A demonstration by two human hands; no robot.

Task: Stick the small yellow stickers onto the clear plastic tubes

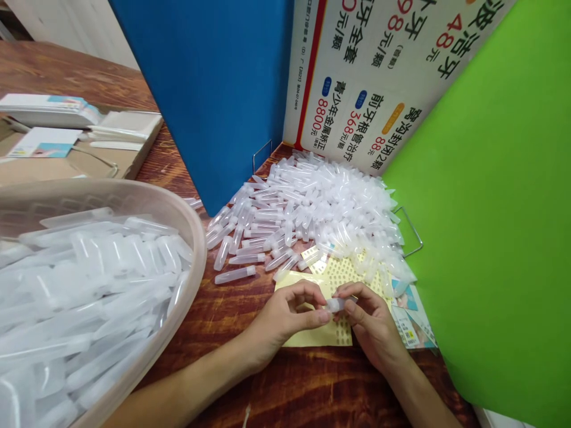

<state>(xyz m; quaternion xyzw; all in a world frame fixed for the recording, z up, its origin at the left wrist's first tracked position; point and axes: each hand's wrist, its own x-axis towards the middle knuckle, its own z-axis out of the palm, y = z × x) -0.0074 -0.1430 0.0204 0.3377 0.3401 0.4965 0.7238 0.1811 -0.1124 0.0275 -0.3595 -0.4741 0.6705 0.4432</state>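
A small translucent plastic tube with a white cap (335, 305) is held level between my two hands, above a yellow sticker sheet (312, 333). My right hand (372, 318) pinches it between thumb and fingers, hiding its right part. At the capped end, the thumb and fingertips of my left hand (294, 309) close on the tube. The sheet carries rows of small round stickers, and more yellow dotted sheets (341, 270) lie just beyond. Past them spreads a large heap of similar capped tubes (321, 202), some lying loose at its left edge.
A big translucent tub (196, 249) full of tubes stands at the left. Blue (214, 89), printed white (339, 119) and green boards (491, 208) wall in the heap, with wire stands (414, 229) at their feet. Printed cards (413, 321) lie right; a cardboard tray (134, 160) sits far left.
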